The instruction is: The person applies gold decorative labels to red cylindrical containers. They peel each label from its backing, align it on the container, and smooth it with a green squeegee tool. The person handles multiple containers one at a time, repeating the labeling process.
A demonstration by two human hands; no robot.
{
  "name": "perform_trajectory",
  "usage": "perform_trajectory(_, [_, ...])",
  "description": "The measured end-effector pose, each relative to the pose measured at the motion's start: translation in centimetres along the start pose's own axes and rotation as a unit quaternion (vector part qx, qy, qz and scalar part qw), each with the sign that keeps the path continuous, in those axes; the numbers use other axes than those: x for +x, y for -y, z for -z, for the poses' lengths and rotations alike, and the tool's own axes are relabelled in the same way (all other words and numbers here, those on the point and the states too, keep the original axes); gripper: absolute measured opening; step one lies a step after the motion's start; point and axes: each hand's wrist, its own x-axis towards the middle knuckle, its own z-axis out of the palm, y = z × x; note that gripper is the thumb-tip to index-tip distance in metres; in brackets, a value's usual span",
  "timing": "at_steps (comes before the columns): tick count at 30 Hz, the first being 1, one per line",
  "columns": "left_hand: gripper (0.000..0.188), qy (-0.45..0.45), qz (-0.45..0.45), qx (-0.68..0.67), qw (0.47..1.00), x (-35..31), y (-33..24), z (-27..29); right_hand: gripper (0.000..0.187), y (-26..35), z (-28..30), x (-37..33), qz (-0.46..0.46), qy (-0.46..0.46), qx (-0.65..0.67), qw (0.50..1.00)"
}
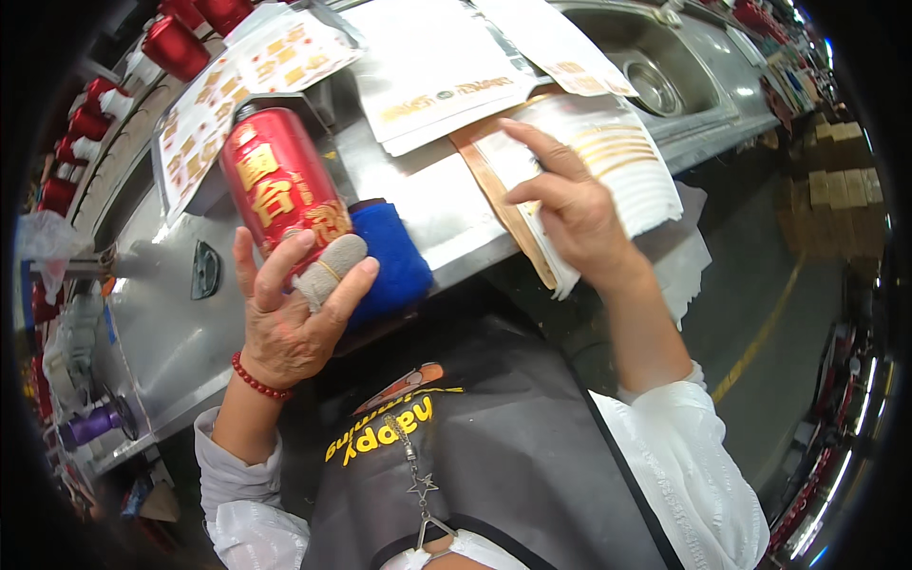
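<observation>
A red bottle (pixel 275 161) with gold characters and a dark neck lies tilted over the metal bench, its neck pointing away from me. My left hand (pixel 290 328) grips its near end, and one finger wears a grey cloth cover held by a rubber band. Right beside that end is a folded blue cloth (pixel 391 252). My right hand (pixel 575 204) hovers over a stack of white sheets with gold stripes (pixel 627 166), index finger stretched out and the fingers apart. Nothing shows in it. Brown paper (pixel 508 214) lies along the stack's left edge.
More printed sheets (pixel 446 81) cover the back of the metal bench (pixel 166 332). A patterned decal sheet (pixel 261 76) leans behind the bottle. The sink (pixel 655 71) is at the far right. Several red bottles (pixel 176 47) stand at the left. A small dark object (pixel 204 270) lies nearby.
</observation>
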Motion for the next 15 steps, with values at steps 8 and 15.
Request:
perform_trajectory(8, [0.095, -0.065, 0.210, -0.027, 0.975, -0.1, -0.7, -1.1, 0.033, -4.8, 5.4, -8.2, -0.067, 0.042, -0.274, 0.959])
perform_trajectory(15, [0.098, -0.076, 0.353, -0.156, 0.919, -2.8, -0.8, -2.2, 0.018, -4.8, 5.1, -8.1, -0.083, 0.046, -0.255, 0.962])
